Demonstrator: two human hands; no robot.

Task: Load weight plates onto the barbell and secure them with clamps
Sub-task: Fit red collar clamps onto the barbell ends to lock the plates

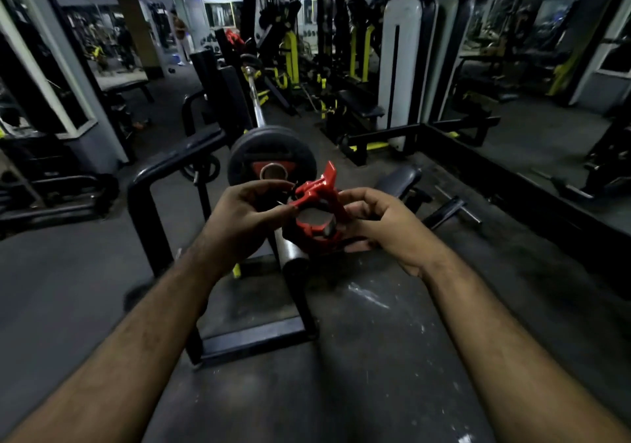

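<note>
**Open the clamp fully before sliding it on**

Both hands hold the red barbell clamp (pixel 316 219): the left hand (pixel 244 219) pinches its left edge, the right hand (pixel 382 227) cups its right side, fingers curled. Its lever stands raised. Just beyond the hands, a black weight plate (pixel 269 150) sits on the barbell sleeve end (pixel 273 171). Keep the lever up, line the ring squarely with the sleeve, push flush to the plate, then snap shut.
</note>
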